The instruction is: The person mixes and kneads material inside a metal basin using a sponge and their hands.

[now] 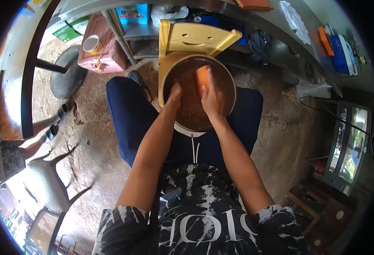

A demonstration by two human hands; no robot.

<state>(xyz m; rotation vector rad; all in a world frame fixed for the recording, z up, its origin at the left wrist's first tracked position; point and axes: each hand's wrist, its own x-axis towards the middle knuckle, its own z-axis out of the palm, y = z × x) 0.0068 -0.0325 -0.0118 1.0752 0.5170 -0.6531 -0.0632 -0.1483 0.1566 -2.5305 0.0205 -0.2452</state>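
A round metal pot [230, 106] with brown contents sits between my thighs, against a yellow chair [162, 63] whose backrest has a smiling face cut into it. My right hand [212, 101] reaches into the pot, closed on an orange block [202, 78] that looks like a sponge. The block is tilted, its lower end between my thumb and fingers. My left hand [175, 95] is inside the pot by the left wall, apart from the block. Its fingers are mostly hidden, so its grip is unclear. The bottom of the pot is hard to make out.
A pink box [100, 38] with a white cup [92, 44] on it stands ahead to the left, beside a dark round stool base [68, 74]. A metal counter [276, 46] runs along the front. A chair [46, 182] stands left; a glass-doored cabinet [348, 144] stands right.
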